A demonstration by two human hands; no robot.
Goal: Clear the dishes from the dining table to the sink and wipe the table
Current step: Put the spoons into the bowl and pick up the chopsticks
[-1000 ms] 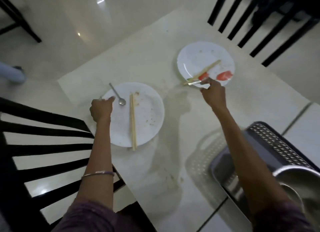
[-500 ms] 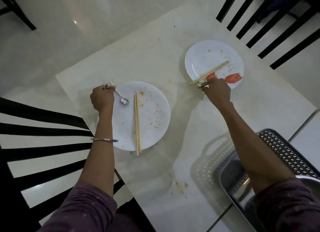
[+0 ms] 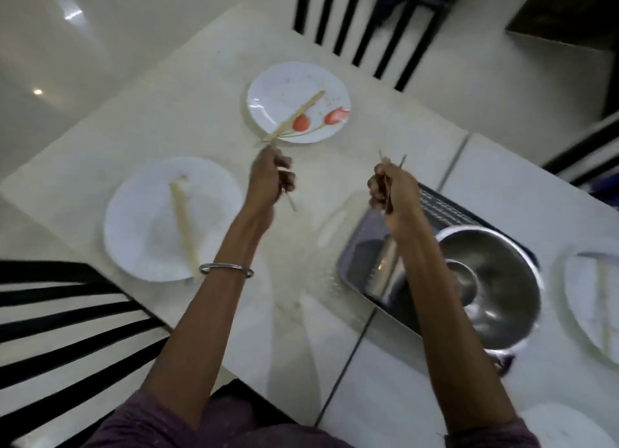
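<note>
We held thin metal cutlery in both hands, the left hand (image 3: 272, 176) and right hand (image 3: 392, 190) each clenched on a piece above the tabletop (image 3: 187, 89), the right nearest the basket (image 3: 445, 206) with its steel bowl (image 3: 495, 280). To do it well, we judged, lower the pieces in rather than drop them, then gather each plate (image 3: 298, 102) with its chopsticks (image 3: 294, 116). We could read no writing anywhere.

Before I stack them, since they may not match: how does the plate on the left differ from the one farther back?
The left plate is plain white; the far plate bears a red flower print. The left plate's chopsticks lie wholly on it, pointing toward the near edge; the far plate's chopsticks lie diagonally and overhang its rim. Both are round, white, flat on the table, with food specks.
</note>
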